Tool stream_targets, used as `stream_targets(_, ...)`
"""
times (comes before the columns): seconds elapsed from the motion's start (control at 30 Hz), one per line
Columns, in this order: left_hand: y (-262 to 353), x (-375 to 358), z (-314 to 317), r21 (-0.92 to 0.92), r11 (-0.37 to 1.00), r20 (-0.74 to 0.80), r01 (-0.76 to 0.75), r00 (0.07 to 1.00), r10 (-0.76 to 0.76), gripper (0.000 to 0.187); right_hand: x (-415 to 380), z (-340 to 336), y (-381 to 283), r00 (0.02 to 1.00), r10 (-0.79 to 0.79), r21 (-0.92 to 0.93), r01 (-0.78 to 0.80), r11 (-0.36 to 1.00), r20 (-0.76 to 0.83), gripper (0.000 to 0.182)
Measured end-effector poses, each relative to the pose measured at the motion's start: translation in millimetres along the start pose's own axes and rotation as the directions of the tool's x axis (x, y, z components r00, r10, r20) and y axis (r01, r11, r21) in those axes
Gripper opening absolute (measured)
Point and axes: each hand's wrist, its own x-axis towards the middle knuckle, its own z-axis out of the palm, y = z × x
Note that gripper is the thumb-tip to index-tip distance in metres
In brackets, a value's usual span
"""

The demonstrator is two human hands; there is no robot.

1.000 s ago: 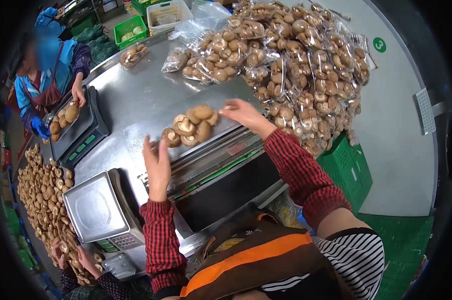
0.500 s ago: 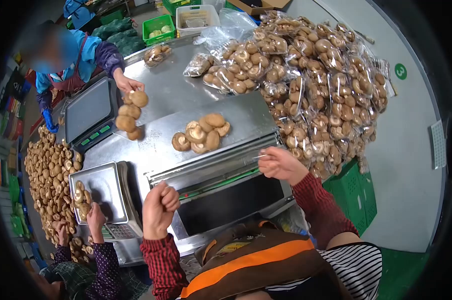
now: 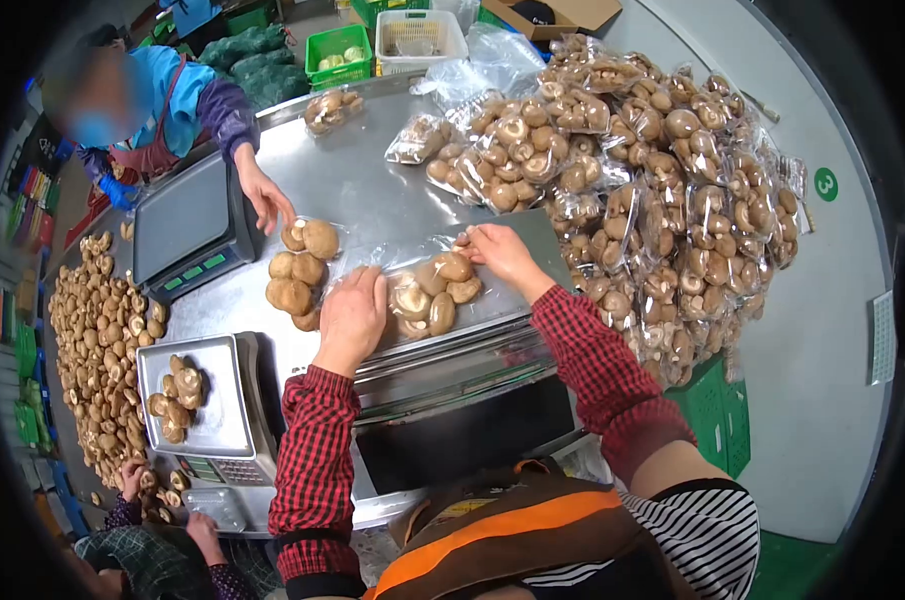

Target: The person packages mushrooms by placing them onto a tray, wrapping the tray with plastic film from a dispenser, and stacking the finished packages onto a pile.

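Note:
Clear plastic film [image 3: 398, 262] is stretched over a cluster of shiitake mushrooms [image 3: 428, 292] on the steel wrapping machine in front of me. My left hand [image 3: 355, 312] is closed at the film's left side, its fingers bent down beside the mushrooms and partly hidden. At the far right corner, my right hand [image 3: 500, 255] pinches the film's edge. Left of my left hand, close to it, lies a second group of shiitake mushrooms [image 3: 298, 275]. Beneath my forearms is the wrapping machine's front slot and dark panel [image 3: 463, 430].
Bagged mushrooms [image 3: 663, 200] are heaped to the right. A co-worker's hand [image 3: 263, 195] hovers beyond the second group, near a dark scale [image 3: 185, 225]. Mushrooms lie on a silver scale [image 3: 228, 425]; loose ones [image 3: 98, 350] pile at left, by another co-worker's hands [image 3: 205, 535].
Both my hands moved away from my body and drew film over the mushrooms. The co-worker opposite set down the second group and let go. The other co-worker's hand left the mushrooms on the silver scale.

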Motion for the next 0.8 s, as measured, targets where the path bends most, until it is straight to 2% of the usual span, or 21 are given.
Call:
stream_targets(0.07,8.1,-0.9,-5.4,0.055,0.997,-0.016,-0.048,0.999,0.049,0.028,0.4,-3.6,-6.5,1.0,-0.001,-0.022,0.001,1.0,0.018,0.036)
stream_targets(0.13,13.7,-2.0,-10.2,-0.157,0.987,-0.042,0.035,0.998,-0.042,0.034,-0.1,-4.2,-19.5,0.984,0.155,-0.013,-0.155,0.988,0.09,0.041)
stream_targets(0.17,8.2,-3.5,-3.1,-0.263,0.962,-0.115,0.066,0.988,-0.099,0.039,-1.1,-9.4,-27.1,0.977,0.141,-0.18,-0.111,0.977,0.163,0.046)
stream_targets(0.2,2.5,-5.5,-1.1,-0.262,0.963,-0.122,0.057,0.988,-0.092,0.039,-0.2,-12.8,-30.6,0.978,0.132,-0.18,-0.102,0.978,0.159,0.046)
stream_targets(0.27,-9.6,-9.6,-4.7,-0.262,0.938,-0.038,0.228,0.969,-0.246,0.042,2.9,-18.2,-36.2,0.91,0.273,-0.214,-0.212,0.953,0.313,0.044)
stream_targets(0.3,-7.9,-12.7,-15.5,-0.259,0.905,0.083,0.338,0.941,-0.328,0.045,3.6,-22.8,-42.7,0.913,0.264,-0.216,-0.203,0.955,0.311,0.044)
stream_targets(0.33,-10.6,-21.5,-16.0,-0.389,0.859,0.089,0.332,0.942,-0.324,0.046,2.7,-29.1,-48.5,0.885,0.336,-0.375,-0.206,0.904,0.323,0.047)
stream_targets(0.37,-13.5,-28.7,-20.4,-0.339,0.874,0.122,0.349,0.937,-0.327,0.044,-0.6,-33.8,-52.3,0.853,0.411,-0.524,-0.202,0.827,0.32,0.05)
stream_targets(0.4,-15.9,-36.3,-23.4,-0.29,0.884,0.156,0.366,0.93,-0.333,0.042,-4.8,-40.4,-44.9,0.853,0.412,-0.527,-0.2,0.826,0.321,0.05)
stream_targets(0.43,-22.0,-46.1,-17.3,-0.294,0.881,0.155,0.37,0.928,-0.339,0.042,-11.2,-47.2,-33.1,0.895,0.193,-0.525,0.052,0.85,0.402,0.054)
stream_targets(0.47,-30.3,-55.4,-6.7,-0.382,0.871,0.069,0.308,0.95,-0.305,0.039,-14.6,-52.3,-22.2,0.876,-0.029,-0.497,0.301,0.814,0.482,0.059)
stream_targets(0.5,-30.6,-60.2,-4.7,-0.461,0.855,-0.018,0.238,0.961,-0.277,0.037,-20.3,-53.7,-23.5,0.875,0.007,-0.476,0.256,0.841,0.484,0.052)
stream_targets(0.53,-31.7,-63.1,-2.2,-0.463,0.851,-0.013,0.246,0.959,-0.284,0.037,-24.6,-50.5,-17.4,0.873,0.016,-0.477,0.252,0.842,0.488,0.052)
stream_targets(0.6,-31.1,-62.1,0.8,-0.499,0.755,0.04,0.425,0.882,-0.47,0.034,-35.4,-42.0,1.5,0.949,-0.128,-0.286,0.213,0.934,0.29,0.04)
stream_targets(0.63,-35.1,-59.5,9.7,-0.544,0.739,-0.013,0.398,0.877,-0.481,0.033,-41.1,-32.1,6.8,0.969,-0.119,-0.178,0.159,0.971,0.216,0.033)
stream_targets(0.67,-39.2,-58.2,17.4,-0.545,0.738,-0.01,0.397,0.878,-0.479,0.033,-49.4,-26.5,11.1,0.97,-0.117,-0.179,0.157,0.971,0.213,0.033)
stream_targets(0.7,-39.0,-55.5,21.6,-0.565,0.73,-0.039,0.385,0.871,-0.489,0.031,-66.8,-14.6,-4.3,0.992,0.007,0.023,-0.01,1.0,0.124,0.032)
stream_targets(0.73,-31.1,-52.2,18.3,-0.583,0.722,-0.064,0.372,0.865,-0.497,0.03,-79.8,-7.1,-12.0,0.987,0.15,0.24,-0.16,0.957,0.059,0.032)
stream_targets(0.77,-21.5,-53.5,15.0,-0.694,0.605,-0.005,0.39,0.838,-0.545,0.031,-84.0,-7.0,-5.3,0.995,0.091,0.184,-0.097,0.978,0.045,0.03)
stream_targets(0.8,-16.4,-57.1,10.3,-0.756,0.532,0.048,0.383,0.842,-0.538,0.032,-95.2,-8.7,-6.0,0.995,0.098,0.19,-0.102,0.977,0.03,0.03)
